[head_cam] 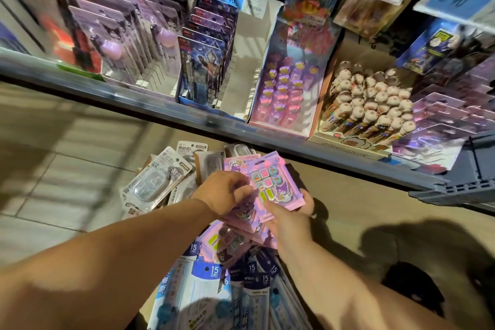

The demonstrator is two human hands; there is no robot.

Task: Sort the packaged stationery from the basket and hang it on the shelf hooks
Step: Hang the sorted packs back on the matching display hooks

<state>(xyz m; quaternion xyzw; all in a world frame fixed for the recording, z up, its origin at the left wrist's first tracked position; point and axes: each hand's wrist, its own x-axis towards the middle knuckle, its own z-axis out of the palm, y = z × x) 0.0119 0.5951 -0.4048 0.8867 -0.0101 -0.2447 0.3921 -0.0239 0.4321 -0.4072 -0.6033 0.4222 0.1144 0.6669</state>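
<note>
Most work seemed left: the shelf [134, 95] stood stocked, yet many ruler packs [211, 276] and tape packs [158, 177] lay piled below. Over them, the right hand [290, 222] gripped a pink pack [270, 182] from beneath, and the left hand [225, 193] pinched its edge with curled fingers.

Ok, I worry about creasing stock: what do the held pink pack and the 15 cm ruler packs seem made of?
Pink pack: probably printed card under a glossy clear plastic blister; glare runs across its front. Ruler packs: seemingly thin clear film sleeves with blue headers; shiny and see-through.
</note>
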